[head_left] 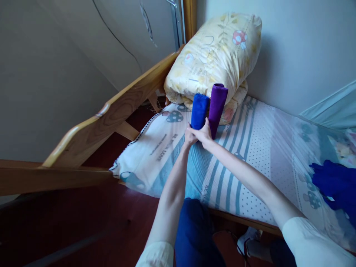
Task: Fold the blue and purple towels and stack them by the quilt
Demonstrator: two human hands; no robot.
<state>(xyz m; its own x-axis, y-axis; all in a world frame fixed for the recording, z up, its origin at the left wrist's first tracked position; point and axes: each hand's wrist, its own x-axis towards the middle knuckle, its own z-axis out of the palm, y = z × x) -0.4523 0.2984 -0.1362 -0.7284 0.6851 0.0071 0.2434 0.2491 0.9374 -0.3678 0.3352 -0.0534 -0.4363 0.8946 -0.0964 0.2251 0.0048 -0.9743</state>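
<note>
A blue rolled cloth (199, 109), perhaps a towel, stands nearly upright on the bed against the folded quilt. My left hand (190, 135) is closed around its lower left side. From the right, my right hand (204, 132) grips the base of the same roll, its thumb pointing up along the cloth. The two hands meet at the bottom, and some fingers are hidden behind the roll. Just right of it, a taller purple rolled cloth (217, 107) leans against the quilt, close to my right hand.
The bulky yellow quilt (211, 55) sits at the bed's head. A patterned sheet covers the mattress (258, 148). Along the left runs a wooden headboard (122, 100). Crumpled dark blue cloth (335, 185) lies at the right. A shoe (247, 239) shows below the bed edge.
</note>
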